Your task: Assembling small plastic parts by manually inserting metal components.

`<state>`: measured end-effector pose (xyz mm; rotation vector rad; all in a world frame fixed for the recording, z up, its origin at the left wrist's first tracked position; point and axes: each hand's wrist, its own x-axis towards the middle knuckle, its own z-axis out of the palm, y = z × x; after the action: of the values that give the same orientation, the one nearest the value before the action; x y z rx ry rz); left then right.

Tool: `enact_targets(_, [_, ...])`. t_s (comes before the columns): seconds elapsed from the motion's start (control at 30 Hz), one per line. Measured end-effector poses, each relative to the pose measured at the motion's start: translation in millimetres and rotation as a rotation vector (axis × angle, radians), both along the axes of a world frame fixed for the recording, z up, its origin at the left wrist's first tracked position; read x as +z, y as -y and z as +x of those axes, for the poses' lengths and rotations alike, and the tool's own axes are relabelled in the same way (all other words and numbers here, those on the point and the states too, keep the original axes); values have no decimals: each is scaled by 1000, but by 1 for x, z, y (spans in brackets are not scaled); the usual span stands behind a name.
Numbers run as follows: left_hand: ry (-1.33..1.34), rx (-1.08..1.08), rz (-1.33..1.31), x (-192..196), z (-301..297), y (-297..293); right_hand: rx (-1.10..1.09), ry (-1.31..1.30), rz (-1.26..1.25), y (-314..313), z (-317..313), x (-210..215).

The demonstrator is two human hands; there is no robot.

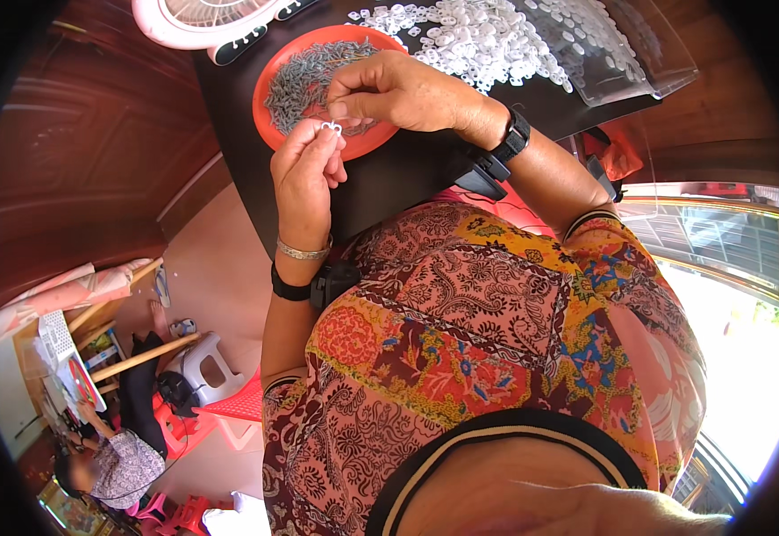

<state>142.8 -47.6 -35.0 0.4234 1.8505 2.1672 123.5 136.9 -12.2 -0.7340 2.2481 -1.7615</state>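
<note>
My left hand (pixel 304 170) is closed in a pinch on a small white plastic clip (pixel 332 128), held up at the near edge of an orange-red basin (pixel 267 132). Just above the clip, my right hand (pixel 403 94) has thumb and fingertips pressed together; what they hold, if anything, is too small to make out. The basin is filled with many thin grey metal pieces (pixel 295 89) that look like screws or nails. Both hands hang over its near right part and hide some of the contents.
A heap of white plastic pieces (pixel 487 40) lies right of the basin on the dark table (pixel 371 192). A clear plastic box (pixel 635 76) with more pieces stands at the far right, a white-and-pink fan (pixel 211 22) at the far left. Another person (pixel 126 464) sits lower left.
</note>
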Motion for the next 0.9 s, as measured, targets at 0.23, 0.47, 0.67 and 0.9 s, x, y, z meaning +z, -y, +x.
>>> enact_targets(0.23, [7,-12,-8,-1,0,1,17,-75,52,1,-2,-1])
enact_targets(0.47, [-8,6,-30,-3,2,-1,-58,-174,179,5,4,0])
enact_targets(0.67, [-17,16,-6,-2,5,-1,-93,-297,269,10,9,4])
enact_targets(0.9, [7,-4,-49,3,2,-1,-70,-252,335,-7,7,14])
